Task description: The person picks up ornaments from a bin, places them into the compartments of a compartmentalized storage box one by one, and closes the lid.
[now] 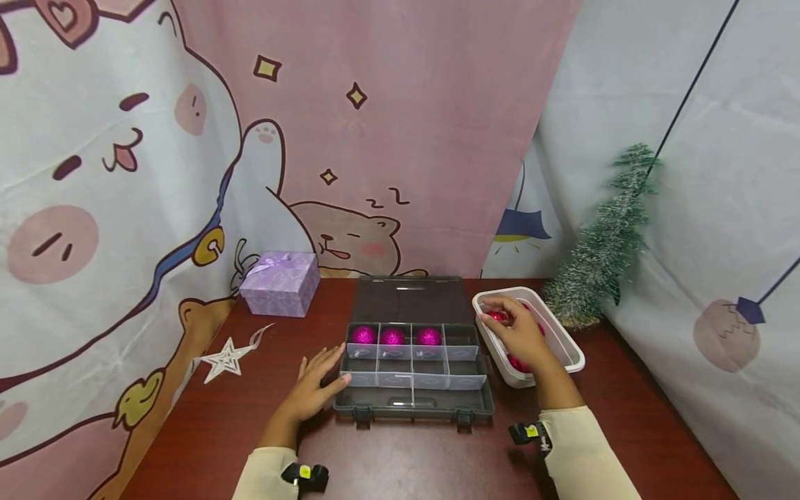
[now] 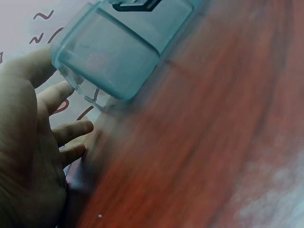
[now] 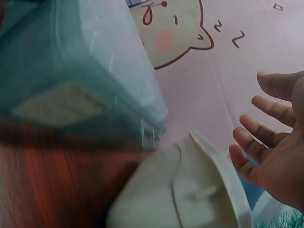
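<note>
A dark see-through divider case [image 1: 450, 401] lies with its lid back on the table. Three glittery magenta balls [image 1: 392, 337] sit in its back row, one per compartment. My left hand [image 1: 312, 385] rests against the case's left edge, fingers spread; in the left wrist view the thumb touches the case [image 2: 114, 57]. Over the white tub [image 1: 565, 351] on the right is my right hand [image 1: 523, 340], its fingertips near a red ball [image 1: 498, 316]. More red balls [image 1: 517, 363] lie in the tub, partly hidden by that hand. The right wrist view shows its fingers [image 3: 273, 111] apart, holding nothing.
On the left stand a lilac gift box [image 1: 281, 285] with a ribbon and a white star ornament [image 1: 226, 361]. A frosted small Christmas tree [image 1: 603, 250] rises behind the tub. Printed cloth [image 1: 425, 139] hangs behind the brown table [image 1: 400, 458].
</note>
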A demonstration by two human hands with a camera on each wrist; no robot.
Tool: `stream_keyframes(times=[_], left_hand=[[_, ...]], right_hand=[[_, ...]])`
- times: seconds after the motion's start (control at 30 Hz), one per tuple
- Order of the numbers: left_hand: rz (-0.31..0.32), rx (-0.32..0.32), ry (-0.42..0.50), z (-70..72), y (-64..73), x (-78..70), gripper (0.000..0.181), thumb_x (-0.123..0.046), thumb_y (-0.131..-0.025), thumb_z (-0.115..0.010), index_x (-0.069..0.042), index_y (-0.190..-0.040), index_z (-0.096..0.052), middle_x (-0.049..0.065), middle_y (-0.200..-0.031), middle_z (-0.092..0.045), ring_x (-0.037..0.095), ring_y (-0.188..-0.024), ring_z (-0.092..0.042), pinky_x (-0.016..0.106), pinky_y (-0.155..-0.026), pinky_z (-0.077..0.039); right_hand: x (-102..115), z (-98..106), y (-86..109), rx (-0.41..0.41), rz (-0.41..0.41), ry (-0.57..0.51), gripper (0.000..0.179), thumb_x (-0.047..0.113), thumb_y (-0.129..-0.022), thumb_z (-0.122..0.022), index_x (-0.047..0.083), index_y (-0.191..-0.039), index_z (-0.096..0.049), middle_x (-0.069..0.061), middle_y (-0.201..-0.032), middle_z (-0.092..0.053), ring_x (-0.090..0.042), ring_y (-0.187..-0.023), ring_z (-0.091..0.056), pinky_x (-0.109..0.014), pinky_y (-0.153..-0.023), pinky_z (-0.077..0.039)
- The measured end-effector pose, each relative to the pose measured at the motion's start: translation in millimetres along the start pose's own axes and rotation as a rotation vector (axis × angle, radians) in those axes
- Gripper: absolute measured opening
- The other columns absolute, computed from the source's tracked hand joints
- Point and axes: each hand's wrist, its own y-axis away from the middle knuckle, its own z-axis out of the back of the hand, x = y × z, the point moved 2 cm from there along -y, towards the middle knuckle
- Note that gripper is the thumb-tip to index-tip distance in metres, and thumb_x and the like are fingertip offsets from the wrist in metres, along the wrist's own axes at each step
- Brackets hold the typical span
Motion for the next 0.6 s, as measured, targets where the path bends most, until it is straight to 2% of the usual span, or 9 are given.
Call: stream_keyframes(times=[0.07,0.23,0.33,0.5,0.53,0.6], left_hand=[[0.001,0.000,0.005,0.5,0.1,-1.1,0.073,-0.041,-0.104,-0.068,-0.018,-0.169,-0.043,0.023,-0.173,-0.043,0.056,-0.164,-0.028,0.086,-0.124,0.002],[0.006,0.000,0.005,2.2,0.6,-3.2,0.073,-0.041,-0.104,-0.068,-0.018,-0.169,-0.043,0.022,-0.173,-0.043,0.056,-0.164,-0.028,0.086,-0.125,0.002],[0.005,0.000,0.003,2.5,0.4,-2.8,0.073,-0.040,-0.104,-0.068,-0.017,-0.169,-0.042,0.022,-0.173,-0.043,0.056,-0.164,-0.028,0.086,-0.125,0.002],[0.000,0.000,0.006,2.1,-0.5,-1.9,0.074,-0.041,-0.105,-0.068,-0.018,-0.170,-0.042,0.022,-0.173,-0.043,0.056,-0.164,-0.028,0.086,-0.124,0.002],[0.001,0.000,0.006,2.1,-0.5,-1.9,0.074,-0.041,-0.104,-0.068,-0.018,-0.170,-0.042,0.022,-0.173,-0.043,0.056,-0.164,-0.028,0.086,-0.124,0.002],[0.000,0.000,0.003,1.8,-0.2,-1.6,0.074,-0.041,-0.104,-0.068,-0.018,-0.170,-0.042,0.022,-0.173,-0.043,0.056,-0.164,-0.028,0.086,-0.124,0.002]], right_hand=[[-2.6,5.9,2.3,-0.006,0.013,0.000,0.037,0.012,-0.104,-0.075,-0.004,-0.137,-0.069,-0.026,-0.132,-0.072,-0.006,-0.108,-0.067,-0.012,-0.084,-0.053],[-11.5,20.0,8.2,-0.030,0.017,0.017,0.036,0.010,-0.104,-0.073,-0.003,-0.137,-0.069,-0.027,-0.131,-0.072,0.002,-0.107,-0.064,-0.012,-0.086,-0.053],[-17.3,29.5,10.1,-0.023,-0.028,0.033,0.036,0.011,-0.106,-0.072,-0.004,-0.138,-0.067,-0.029,-0.130,-0.071,-0.004,-0.098,-0.066,-0.015,-0.080,-0.054],[-25.4,46.9,12.9,-0.003,-0.077,0.096,0.037,0.019,-0.107,-0.072,-0.003,-0.136,-0.068,-0.029,-0.132,-0.071,-0.034,-0.115,-0.071,-0.025,-0.092,-0.057],[-27.6,50.5,13.7,0.002,-0.078,0.117,0.038,0.021,-0.107,-0.072,-0.003,-0.136,-0.068,-0.028,-0.133,-0.072,-0.036,-0.122,-0.069,-0.025,-0.096,-0.056],[-32.9,57.4,15.7,0.022,-0.092,0.134,0.038,0.023,-0.107,-0.073,-0.004,-0.134,-0.069,-0.028,-0.133,-0.072,-0.031,-0.121,-0.070,-0.022,-0.097,-0.056]])
